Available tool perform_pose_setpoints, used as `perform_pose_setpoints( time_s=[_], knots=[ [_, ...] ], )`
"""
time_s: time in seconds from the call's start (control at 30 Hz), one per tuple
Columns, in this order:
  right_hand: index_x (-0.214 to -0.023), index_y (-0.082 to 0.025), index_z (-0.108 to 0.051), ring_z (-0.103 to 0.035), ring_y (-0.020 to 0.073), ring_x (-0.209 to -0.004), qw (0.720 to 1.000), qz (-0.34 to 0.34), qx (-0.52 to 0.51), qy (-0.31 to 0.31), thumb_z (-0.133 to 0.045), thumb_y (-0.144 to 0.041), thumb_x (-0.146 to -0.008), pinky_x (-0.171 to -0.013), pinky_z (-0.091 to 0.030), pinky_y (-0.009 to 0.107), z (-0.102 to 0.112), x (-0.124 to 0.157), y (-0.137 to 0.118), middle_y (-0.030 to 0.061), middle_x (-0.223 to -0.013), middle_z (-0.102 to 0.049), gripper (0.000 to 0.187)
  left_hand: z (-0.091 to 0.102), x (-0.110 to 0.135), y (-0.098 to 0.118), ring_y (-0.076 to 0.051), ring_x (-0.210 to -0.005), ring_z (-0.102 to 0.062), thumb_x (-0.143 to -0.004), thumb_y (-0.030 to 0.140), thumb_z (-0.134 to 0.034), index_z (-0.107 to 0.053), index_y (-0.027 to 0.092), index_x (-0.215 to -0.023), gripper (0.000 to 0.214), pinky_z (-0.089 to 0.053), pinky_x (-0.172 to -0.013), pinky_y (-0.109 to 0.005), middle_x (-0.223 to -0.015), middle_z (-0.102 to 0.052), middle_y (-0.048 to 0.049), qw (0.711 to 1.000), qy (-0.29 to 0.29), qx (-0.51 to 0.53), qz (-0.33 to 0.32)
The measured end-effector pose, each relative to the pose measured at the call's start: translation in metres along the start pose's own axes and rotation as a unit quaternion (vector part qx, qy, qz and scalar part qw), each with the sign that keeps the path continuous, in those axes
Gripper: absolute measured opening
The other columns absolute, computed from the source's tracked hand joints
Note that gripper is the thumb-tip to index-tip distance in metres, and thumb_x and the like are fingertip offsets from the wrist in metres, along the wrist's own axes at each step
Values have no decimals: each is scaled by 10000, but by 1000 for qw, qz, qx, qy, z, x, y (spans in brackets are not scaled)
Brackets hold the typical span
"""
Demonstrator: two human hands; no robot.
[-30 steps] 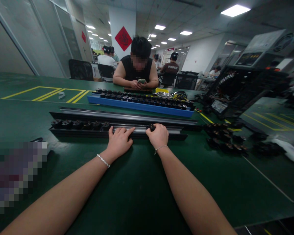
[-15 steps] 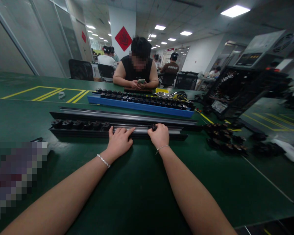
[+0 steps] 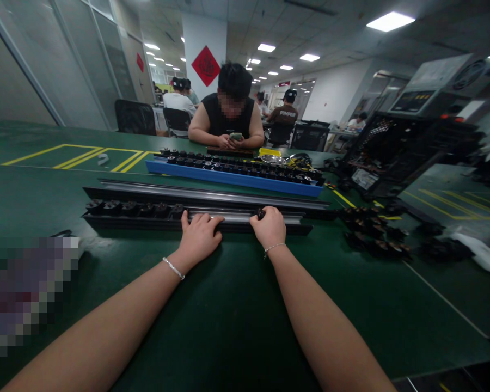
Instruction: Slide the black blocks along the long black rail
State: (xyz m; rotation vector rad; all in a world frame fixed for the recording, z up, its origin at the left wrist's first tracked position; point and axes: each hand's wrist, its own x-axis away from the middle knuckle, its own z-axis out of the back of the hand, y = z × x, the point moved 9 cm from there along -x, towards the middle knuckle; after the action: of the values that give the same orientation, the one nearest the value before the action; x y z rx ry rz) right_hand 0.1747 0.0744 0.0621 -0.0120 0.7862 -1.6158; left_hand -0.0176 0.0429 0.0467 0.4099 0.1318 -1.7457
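A long black tray with a silver rail (image 3: 237, 217) lies across the green table in front of me. My left hand (image 3: 199, 236) rests on the rail with fingers stretched flat, holding nothing. My right hand (image 3: 269, 226) is curled round a small black part (image 3: 261, 212) that sits on the rail. Several similar black parts (image 3: 130, 207) stand in a row at the tray's left end.
A second black tray with a rail (image 3: 212, 194) lies behind, then a blue tray (image 3: 232, 179) full of black parts. Loose black parts (image 3: 371, 234) are piled at the right. A person (image 3: 231, 109) sits opposite holding a phone. A dark machine (image 3: 412, 141) stands at right.
My right hand has slid slightly to the right along the rail with the black part. My left hand has stayed in place.
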Motion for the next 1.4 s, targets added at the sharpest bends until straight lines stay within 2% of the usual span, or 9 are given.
perform_pose_setpoints(
  time_s=[0.2, 0.47, 0.77, 1.4],
  knots=[
    [-888, -143, -622, -520, 258, -941, 1000, 5, 23, -3, -506, -288, -722, -810, -407, 347, 2, 2, -1, 120, -957, -623, 249, 0, -6, -2, -274, -1044, -527, -878, 412, -381, -622, 268, -1074, 342, -106, -1041, -624, -987, -660, -55, 1000, -1, 7, -6],
    [-915, -150, -609, -528, 240, -920, 1000, 14, 23, -9, -499, -301, -732, -784, -406, 334, -1, 6, -1, 114, -965, -615, 261, -4, -9, -8, -271, -1029, -527, -867, 504, -389, -652, 272, -925, 355, -111, -1026, -628, -954, -682, -37, 1000, -10, 21, 7],
    [-871, -212, -621, -479, 249, -1026, 999, 35, 26, 3, -530, -361, -728, -897, -336, 385, 5, 7, 3, 69, -976, -629, 225, -2, -8, -7, -268, -1029, -524, -864, 504, -385, -653, 278, -934, 357, -117, -1033, -605, -946, -679, -38, 1000, -4, 24, 6],
    [-809, -185, -590, -535, 227, -890, 999, 18, 21, 16, -503, -332, -708, -839, -355, 353, 9, 3, 13, 71, -851, -628, 198, -1, -7, -8, -255, -1021, -529, -867, 497, -395, -644, 282, -934, 336, -126, -1037, -599, -934, -679, -30, 1000, 9, 15, 3]
  ],
)
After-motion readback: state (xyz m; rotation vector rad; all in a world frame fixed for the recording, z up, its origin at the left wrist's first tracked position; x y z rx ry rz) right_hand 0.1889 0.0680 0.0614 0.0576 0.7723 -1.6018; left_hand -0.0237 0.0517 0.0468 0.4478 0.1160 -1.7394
